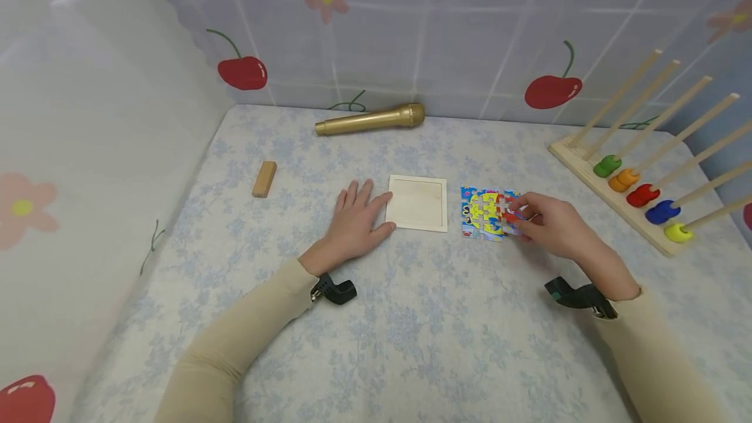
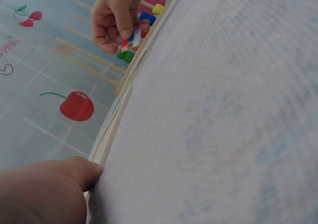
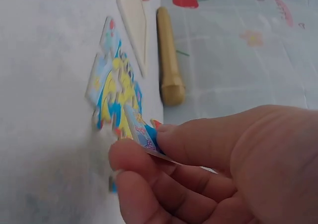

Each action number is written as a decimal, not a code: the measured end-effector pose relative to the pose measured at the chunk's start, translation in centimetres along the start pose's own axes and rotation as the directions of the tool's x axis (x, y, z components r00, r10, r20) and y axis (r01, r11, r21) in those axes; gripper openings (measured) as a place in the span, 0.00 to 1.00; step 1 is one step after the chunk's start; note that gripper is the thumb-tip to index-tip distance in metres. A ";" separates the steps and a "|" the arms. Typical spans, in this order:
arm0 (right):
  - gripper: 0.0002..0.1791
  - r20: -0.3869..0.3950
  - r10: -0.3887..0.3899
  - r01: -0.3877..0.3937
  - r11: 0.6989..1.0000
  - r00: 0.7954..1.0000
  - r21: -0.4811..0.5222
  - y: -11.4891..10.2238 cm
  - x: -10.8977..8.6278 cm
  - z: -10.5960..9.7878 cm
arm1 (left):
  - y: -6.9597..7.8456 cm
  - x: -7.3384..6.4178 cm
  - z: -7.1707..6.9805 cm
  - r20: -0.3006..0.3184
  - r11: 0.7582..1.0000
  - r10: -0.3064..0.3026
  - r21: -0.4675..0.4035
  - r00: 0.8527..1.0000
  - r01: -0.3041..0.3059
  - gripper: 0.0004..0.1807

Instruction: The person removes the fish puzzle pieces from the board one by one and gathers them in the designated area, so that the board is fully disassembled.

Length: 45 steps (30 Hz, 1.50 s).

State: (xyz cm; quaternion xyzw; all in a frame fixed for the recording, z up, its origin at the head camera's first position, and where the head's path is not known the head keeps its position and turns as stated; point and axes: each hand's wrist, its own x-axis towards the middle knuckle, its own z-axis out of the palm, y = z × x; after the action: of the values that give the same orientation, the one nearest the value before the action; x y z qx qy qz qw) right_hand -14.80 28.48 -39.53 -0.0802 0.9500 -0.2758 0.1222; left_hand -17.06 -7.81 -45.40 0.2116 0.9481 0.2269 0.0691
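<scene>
In the head view my left hand (image 1: 355,224) lies spread on the table, its thumb and index finger touching the left edge of a square, pale wooden puzzle tray (image 1: 417,204). Nothing lies inside the tray. To its right is a colourful jigsaw puzzle (image 1: 482,211) with a yellow figure on blue, its pieces joined with small gaps. My right hand (image 1: 552,224) is at the puzzle's right side. Between thumb and fingers it pinches a puzzle piece (image 3: 142,133), which is tilted up above the table in the right wrist view. The fingers partly hide the puzzle's right edge.
A gold toy microphone (image 1: 370,119) lies along the back wall. Off to the left is a small wooden block (image 1: 264,179). A wooden peg rack (image 1: 623,198) with coloured beads and tall sticks stands at the right, beyond my right hand.
</scene>
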 end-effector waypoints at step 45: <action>0.15 0.000 0.057 -0.057 0.995 0.998 -0.077 2.0 -0.1 1.4 | 0.0 -0.1 -0.1 -0.009 1.000 -0.001 -0.026 1.000 0.000 0.34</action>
State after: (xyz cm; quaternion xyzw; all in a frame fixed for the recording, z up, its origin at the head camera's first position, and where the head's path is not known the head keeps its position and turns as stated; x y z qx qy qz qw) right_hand -14.47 29.51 -41.75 -0.0582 0.9616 -0.2356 0.1280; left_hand -17.01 -7.85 -45.33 0.2094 0.9455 0.2400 0.0679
